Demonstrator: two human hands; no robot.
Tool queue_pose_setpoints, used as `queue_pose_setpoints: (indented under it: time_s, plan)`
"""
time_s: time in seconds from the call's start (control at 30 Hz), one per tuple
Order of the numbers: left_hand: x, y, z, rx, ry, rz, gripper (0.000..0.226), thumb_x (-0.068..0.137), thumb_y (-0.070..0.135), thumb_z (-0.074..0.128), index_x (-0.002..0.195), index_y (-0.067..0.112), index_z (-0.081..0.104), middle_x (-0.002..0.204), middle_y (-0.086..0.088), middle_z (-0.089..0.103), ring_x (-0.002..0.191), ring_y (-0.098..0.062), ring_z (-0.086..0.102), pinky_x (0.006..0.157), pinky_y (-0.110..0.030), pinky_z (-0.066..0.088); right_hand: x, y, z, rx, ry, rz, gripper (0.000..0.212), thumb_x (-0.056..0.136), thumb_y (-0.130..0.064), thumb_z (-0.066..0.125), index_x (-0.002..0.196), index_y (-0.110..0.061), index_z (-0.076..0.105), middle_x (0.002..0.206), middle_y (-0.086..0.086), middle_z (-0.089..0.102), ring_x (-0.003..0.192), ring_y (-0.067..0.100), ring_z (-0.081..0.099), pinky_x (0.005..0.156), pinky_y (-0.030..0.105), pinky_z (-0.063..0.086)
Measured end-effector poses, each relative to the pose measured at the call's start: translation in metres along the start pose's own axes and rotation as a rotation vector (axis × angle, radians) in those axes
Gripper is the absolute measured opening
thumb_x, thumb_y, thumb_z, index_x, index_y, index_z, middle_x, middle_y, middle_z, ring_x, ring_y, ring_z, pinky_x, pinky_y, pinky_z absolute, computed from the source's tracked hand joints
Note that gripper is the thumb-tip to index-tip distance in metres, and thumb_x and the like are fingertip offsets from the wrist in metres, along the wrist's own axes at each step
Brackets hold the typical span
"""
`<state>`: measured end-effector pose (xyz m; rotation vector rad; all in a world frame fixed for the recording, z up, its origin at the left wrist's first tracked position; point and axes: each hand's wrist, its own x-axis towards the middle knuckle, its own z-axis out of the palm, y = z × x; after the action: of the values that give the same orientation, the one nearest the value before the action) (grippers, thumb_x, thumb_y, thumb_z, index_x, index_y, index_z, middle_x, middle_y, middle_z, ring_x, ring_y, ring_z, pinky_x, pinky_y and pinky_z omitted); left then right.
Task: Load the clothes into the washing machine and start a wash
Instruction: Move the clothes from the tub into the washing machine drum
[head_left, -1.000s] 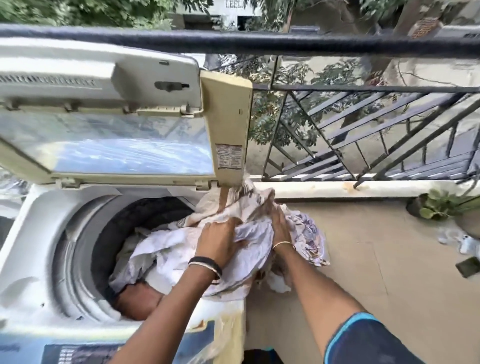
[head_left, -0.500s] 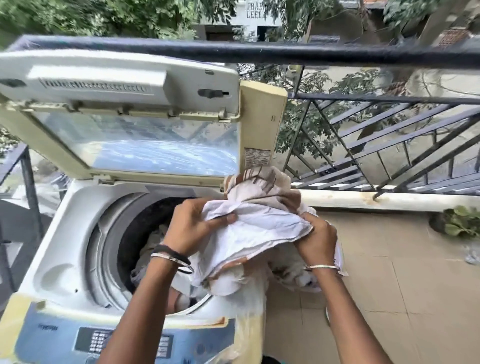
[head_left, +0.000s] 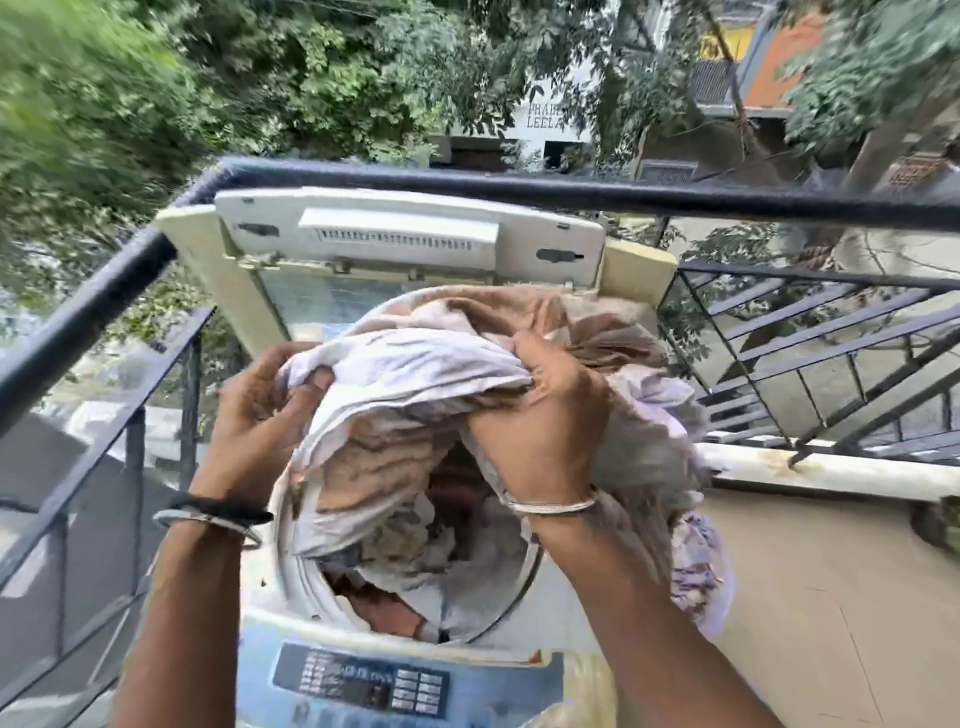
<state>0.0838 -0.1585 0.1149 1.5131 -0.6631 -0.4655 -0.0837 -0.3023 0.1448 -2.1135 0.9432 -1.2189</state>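
Nearest to you, at the bottom of the view, is the washing machine's control panel (head_left: 363, 686), a dark strip of small buttons on a blue front edge; the lettering is too blurred to read. Just beyond it the round drum opening (head_left: 511, 597) shows clothes already inside, pale and reddish pieces lying in a heap.

Your forearms rise from either side of the panel. Your left hand (head_left: 265, 395) wears a dark band and a metal bangle (head_left: 208, 519) at the wrist, and its fingers are curled tight into the left end of a white cloth. Your right hand (head_left: 545, 410), with a thin metal bangle at the wrist, is clenched on the right end of the same bundle of clothes (head_left: 415, 395). The two hands are apart, with the bundle stretched between them above the drum opening. The bundle is white on top, brown-striped below, and part of it hangs down into the drum, while a pale printed piece trails off to the right past the machine's side.

Behind the bundle the washing machine lid (head_left: 405, 234) stands raised, its underside facing you. Beyond the lid runs a dark balcony railing (head_left: 675, 200), with a tiled floor (head_left: 831, 597) to the right, and past the rail are trees (head_left: 260, 78) and a building.
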Motion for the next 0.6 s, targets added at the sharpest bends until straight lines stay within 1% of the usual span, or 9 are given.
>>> queue_pose_setpoints:
  time_s: [0.13,0.23,0.27,0.3,0.37,0.43,0.5,0.53,0.6]
  plan:
    - [-0.005,-0.024,-0.038,0.039,-0.110,-0.102,0.021,0.088,0.025,0.067,0.106,0.015,0.067,0.102,-0.004,0.072,0.093,-0.016,0.061,0.085,-0.029,0.051,-0.024,-0.026,0.041,-0.022,-0.090,-0.029,0.019,0.063,-0.027,0.065,0.077,-0.015,0.062,0.073,0.005,0.068,0.076,0.026,0.064,0.053,0.032,0.040]
    - [-0.005,-0.051,-0.055,0.104,-0.120,-0.244,0.039,0.079,0.027,0.065,0.113,0.008,0.065,0.118,-0.017,0.068,0.107,-0.028,0.063,0.101,-0.047,0.046,-0.051,-0.024,0.083,-0.085,-0.196,-0.034,0.028,0.063,-0.028,0.064,0.090,-0.023,0.065,0.084,-0.001,0.070,0.081,0.023,0.065,0.058,0.030,0.042]
    - [-0.004,-0.060,-0.058,0.134,-0.108,-0.277,0.042,0.077,0.025,0.067,0.114,0.006,0.065,0.121,-0.021,0.066,0.109,-0.032,0.063,0.099,-0.044,0.049,-0.060,-0.019,0.098,-0.095,-0.249,-0.006,0.033,0.062,-0.026,0.065,0.096,-0.025,0.065,0.087,-0.002,0.071,0.082,0.023,0.066,0.060,0.031,0.045]
    - [-0.004,-0.069,-0.059,0.144,-0.085,-0.319,0.041,0.077,0.019,0.068,0.115,0.005,0.064,0.122,-0.023,0.064,0.106,-0.031,0.064,0.092,-0.035,0.054,-0.070,-0.010,0.115,-0.125,-0.310,0.018,0.037,0.062,-0.024,0.066,0.099,-0.026,0.065,0.088,-0.001,0.070,0.082,0.024,0.066,0.062,0.032,0.047]
    - [-0.007,-0.079,-0.058,0.185,-0.030,-0.384,0.033,0.086,0.001,0.063,0.119,0.000,0.060,0.122,-0.023,0.063,0.094,-0.019,0.061,0.072,-0.015,0.051,-0.089,0.013,0.142,-0.255,-0.494,0.056,0.044,0.062,-0.020,0.066,0.105,-0.026,0.062,0.086,0.001,0.069,0.082,0.028,0.066,0.064,0.033,0.048]
    - [-0.012,-0.082,-0.052,0.220,-0.058,-0.402,0.028,0.094,-0.003,0.053,0.120,0.002,0.061,0.116,-0.018,0.064,0.094,-0.017,0.057,0.068,-0.019,0.044,-0.110,0.046,0.163,-0.391,-0.732,0.111,0.048,0.068,-0.021,0.066,0.115,-0.025,0.059,0.094,0.007,0.070,0.090,0.032,0.066,0.072,0.035,0.051]
    - [-0.014,-0.087,-0.050,0.174,-0.136,-0.434,0.023,0.093,0.007,0.059,0.114,0.013,0.064,0.113,-0.013,0.067,0.097,-0.019,0.058,0.073,-0.028,0.043,-0.127,0.074,0.169,-0.410,-0.941,0.212,0.039,0.078,-0.029,0.064,0.114,-0.017,0.059,0.106,0.016,0.068,0.102,0.036,0.063,0.082,0.039,0.051]
    - [-0.015,-0.086,-0.049,0.164,-0.161,-0.443,0.022,0.089,0.014,0.065,0.111,0.018,0.066,0.113,-0.011,0.069,0.097,-0.019,0.060,0.075,-0.030,0.044,-0.133,0.084,0.167,-0.404,-1.006,0.268,0.035,0.081,-0.030,0.062,0.112,-0.014,0.059,0.109,0.018,0.067,0.105,0.037,0.062,0.084,0.040,0.050]
    - [-0.012,-0.089,-0.044,0.157,-0.194,-0.444,0.026,0.082,0.026,0.067,0.107,0.022,0.068,0.109,-0.009,0.071,0.094,-0.018,0.063,0.073,-0.030,0.044,-0.136,0.096,0.152,-0.373,-1.026,0.328,0.026,0.085,-0.025,0.057,0.107,-0.012,0.061,0.109,0.020,0.066,0.105,0.038,0.062,0.086,0.041,0.050]
